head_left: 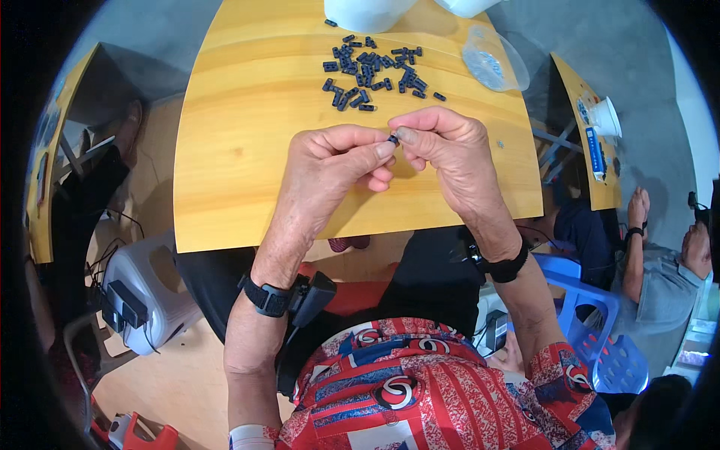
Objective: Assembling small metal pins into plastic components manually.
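Observation:
Over the wooden table (240, 180), my left hand (334, 161) and my right hand (450, 146) meet fingertip to fingertip. Between them is a small black plastic piece (393, 140), pinched by the thumb and forefinger of my left hand. My right thumb and forefinger close on its other side; how much of it they grip is mostly hidden. Just beyond my hands lies a loose pile of small black plastic pieces (367, 67), several of them short and block-shaped.
White containers (367, 11) stand at the table's far edge, with a clear plastic dish (491, 64) at the far right. A blue plastic chair (600, 330) and a seated person (660, 277) are to the right. At left stands a white stool (150, 292) with a black box.

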Action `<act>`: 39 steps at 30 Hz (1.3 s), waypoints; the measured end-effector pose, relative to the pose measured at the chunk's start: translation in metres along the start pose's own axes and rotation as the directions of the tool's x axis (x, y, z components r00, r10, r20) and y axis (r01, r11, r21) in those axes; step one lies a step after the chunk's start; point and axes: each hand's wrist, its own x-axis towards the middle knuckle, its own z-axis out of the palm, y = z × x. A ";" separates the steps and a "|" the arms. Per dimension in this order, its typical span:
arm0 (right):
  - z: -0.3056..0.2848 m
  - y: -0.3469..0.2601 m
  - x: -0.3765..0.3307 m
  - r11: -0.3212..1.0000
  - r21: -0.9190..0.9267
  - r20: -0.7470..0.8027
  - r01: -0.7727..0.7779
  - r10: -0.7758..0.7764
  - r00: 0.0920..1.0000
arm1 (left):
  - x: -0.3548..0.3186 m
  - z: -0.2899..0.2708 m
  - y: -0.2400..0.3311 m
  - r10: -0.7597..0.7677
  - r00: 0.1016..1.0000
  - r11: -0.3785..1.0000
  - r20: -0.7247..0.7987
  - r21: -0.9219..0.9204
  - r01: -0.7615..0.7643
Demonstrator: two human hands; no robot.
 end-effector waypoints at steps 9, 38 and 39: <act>0.000 -0.008 0.001 0.955 -0.287 0.030 0.071 -0.066 0.997 | 0.001 -0.002 -0.005 0.007 1.000 1.000 0.021 0.012 -0.007; 0.011 -0.014 -0.006 0.890 -0.423 -0.012 0.172 -0.196 0.981 | 0.005 -0.002 -0.003 0.041 0.998 0.999 -0.044 -0.019 -0.041; 0.010 -0.011 -0.006 0.863 -0.460 -0.018 0.207 -0.242 0.970 | 0.005 -0.002 -0.003 0.043 0.998 0.999 -0.044 -0.019 -0.043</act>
